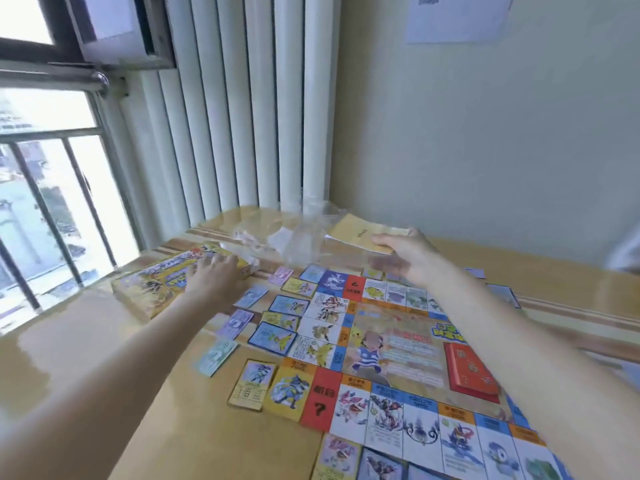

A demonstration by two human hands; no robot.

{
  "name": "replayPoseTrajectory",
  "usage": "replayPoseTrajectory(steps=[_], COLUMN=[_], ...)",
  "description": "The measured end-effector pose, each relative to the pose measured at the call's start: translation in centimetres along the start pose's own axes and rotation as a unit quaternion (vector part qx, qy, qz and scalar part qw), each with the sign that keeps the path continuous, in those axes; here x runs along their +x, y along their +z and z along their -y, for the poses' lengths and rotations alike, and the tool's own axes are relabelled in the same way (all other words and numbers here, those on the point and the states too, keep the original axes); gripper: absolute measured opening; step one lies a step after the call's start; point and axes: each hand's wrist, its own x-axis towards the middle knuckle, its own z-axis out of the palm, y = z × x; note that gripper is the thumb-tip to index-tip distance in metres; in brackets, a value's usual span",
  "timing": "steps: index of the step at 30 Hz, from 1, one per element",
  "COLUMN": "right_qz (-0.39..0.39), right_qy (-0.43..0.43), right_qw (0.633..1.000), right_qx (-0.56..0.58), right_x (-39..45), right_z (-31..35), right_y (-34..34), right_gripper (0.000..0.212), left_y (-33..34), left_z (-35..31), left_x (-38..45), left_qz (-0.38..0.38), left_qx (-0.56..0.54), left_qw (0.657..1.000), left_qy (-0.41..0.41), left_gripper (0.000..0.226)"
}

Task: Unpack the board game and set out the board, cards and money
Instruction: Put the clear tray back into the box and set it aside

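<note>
The colourful game board lies flat on the table, with a red card stack on its middle. Several small cards and money notes lie along its left edge. My left hand rests on the yellow game box at the far left, fingers spread over its lid. My right hand is raised past the board's far edge and pinches a yellow paper sheet by its near edge. The sheet is blurred.
Crumpled clear plastic wrap lies at the back of the yellow table. A white radiator and a window stand behind. More cards lie right of my right arm.
</note>
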Motion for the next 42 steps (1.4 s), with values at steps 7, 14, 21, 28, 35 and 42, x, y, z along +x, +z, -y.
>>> replayPoseTrajectory(steps=[7, 14, 21, 28, 35, 42], right_qz=[0.066, 0.056, 0.072, 0.096, 0.139, 0.151], right_qy=[0.019, -0.022, -0.094, -0.101, -0.161, -0.272], right_qw=[0.997, 0.998, 0.989, 0.987, 0.976, 0.943], right_qx=[-0.017, 0.01, -0.083, -0.084, -0.045, -0.118], right_x=[0.2, 0.1, 0.7, 1.1, 0.5, -1.1], right_z=[-1.1, -2.8, -4.9, -5.7, -2.0, 4.4], right_y=[5.3, 10.1, 10.8, 10.1, 11.7, 12.7], right_gripper=[0.055, 0.063, 0.078, 0.079, 0.076, 0.078], left_y=[1.4, -0.3, 1.1, 1.6, -2.3, -6.4], left_z=[5.1, 7.2, 7.5, 6.4, 7.2, 6.7], left_x=[0.0, -0.3, 2.8, 4.2, 3.2, 2.6], left_qz=[-0.01, -0.127, 0.058, 0.047, -0.168, -0.272], left_qx=[0.11, 0.073, -0.072, -0.014, -0.12, -0.268], left_qw=[0.993, 0.989, 0.995, 0.998, 0.978, 0.924], left_qy=[0.029, 0.016, 0.025, 0.028, -0.019, -0.007], left_gripper=[0.059, 0.03, 0.028, 0.03, 0.04, 0.037])
